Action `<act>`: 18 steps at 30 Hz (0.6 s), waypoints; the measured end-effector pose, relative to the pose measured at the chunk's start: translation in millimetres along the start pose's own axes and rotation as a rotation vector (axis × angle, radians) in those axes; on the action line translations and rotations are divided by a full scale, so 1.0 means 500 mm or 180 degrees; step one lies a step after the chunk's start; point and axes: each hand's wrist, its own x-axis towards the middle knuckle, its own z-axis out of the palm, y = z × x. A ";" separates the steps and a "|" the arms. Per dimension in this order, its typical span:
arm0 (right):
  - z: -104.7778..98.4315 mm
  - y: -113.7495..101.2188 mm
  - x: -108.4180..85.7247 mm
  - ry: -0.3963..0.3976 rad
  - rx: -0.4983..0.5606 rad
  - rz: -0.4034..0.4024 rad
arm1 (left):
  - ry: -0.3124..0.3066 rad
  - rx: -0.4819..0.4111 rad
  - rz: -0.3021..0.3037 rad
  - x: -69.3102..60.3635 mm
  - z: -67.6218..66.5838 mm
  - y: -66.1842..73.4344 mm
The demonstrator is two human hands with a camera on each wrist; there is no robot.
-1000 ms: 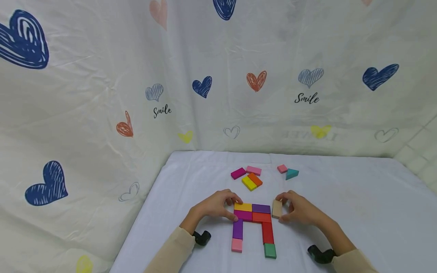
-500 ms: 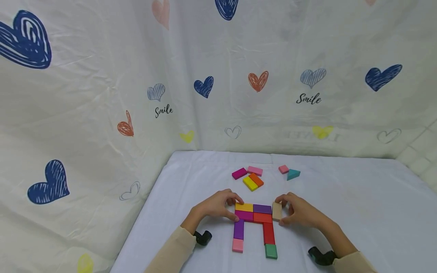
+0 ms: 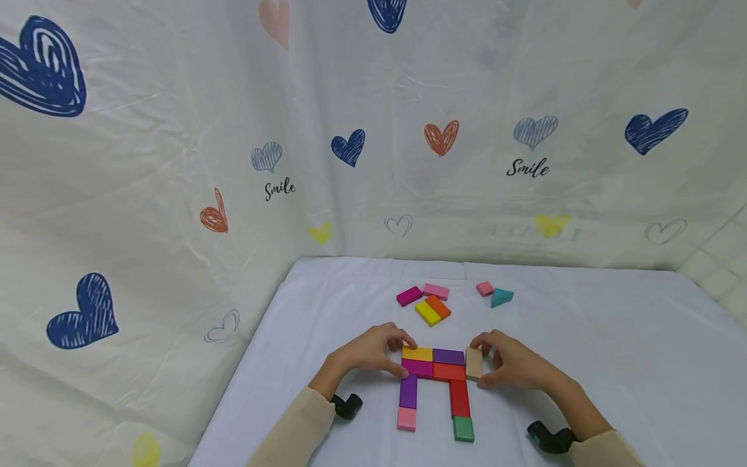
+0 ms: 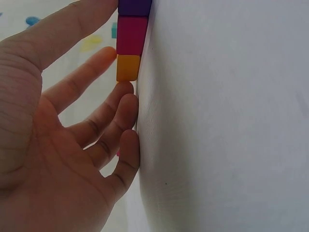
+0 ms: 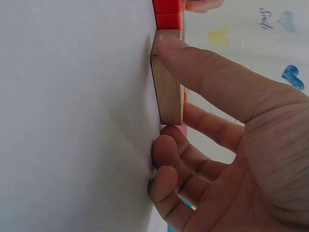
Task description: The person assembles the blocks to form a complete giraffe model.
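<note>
Flat coloured blocks lie joined in an arch shape in the head view. Its top has a yellow-orange block (image 3: 417, 354), a purple block (image 3: 449, 357), a magenta block (image 3: 417, 368) and a red-orange block (image 3: 449, 371). My left hand (image 3: 373, 350) holds the left end, fingertips at the yellow-orange block's far edge and thumb by the magenta block's lower corner. With thumb and fingers, my right hand (image 3: 510, 360) grips a plain wooden block (image 3: 474, 364) by its ends, flush against the arch's right side. In the right wrist view, the thumb covers part of this wooden block (image 5: 169, 92).
Purple (image 3: 408, 392) and pink (image 3: 406, 419) blocks form the left leg; red (image 3: 460, 398) and green (image 3: 463, 429) blocks form the right. Farther back lie loose magenta (image 3: 410, 296), pink (image 3: 436, 292), yellow (image 3: 428, 313), orange (image 3: 438, 307), small pink (image 3: 484, 288) and teal triangular (image 3: 502, 298) blocks.
The right hand has brought the wooden block slightly left, closing the narrow gap to the arch's side. My left hand stays in place on the blocks.
</note>
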 end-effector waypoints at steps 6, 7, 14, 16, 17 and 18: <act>0.000 0.000 -0.001 -0.0020 0.0021 0.0007 | 0.0006 0.0019 -0.0006 0.000 0.001 -0.001; 0.000 0.000 -0.001 -0.0022 0.0028 0.0004 | 0.0009 0.0023 -0.0004 0.000 0.001 -0.001; 0.002 -0.001 -0.002 -0.0022 0.0055 0.0052 | 0.0019 0.0013 -0.0012 -0.002 0.001 0.002; 0.003 -0.002 -0.002 -0.0018 0.0040 0.0058 | 0.0019 0.0018 -0.0006 -0.004 0.000 0.003; 0.003 -0.002 -0.003 -0.0015 0.0038 0.0072 | 0.0018 0.0022 -0.0006 -0.004 0.000 0.003; 0.003 -0.002 -0.003 -0.0014 0.0026 0.0066 | 0.0017 0.0026 -0.0009 -0.004 0.000 0.004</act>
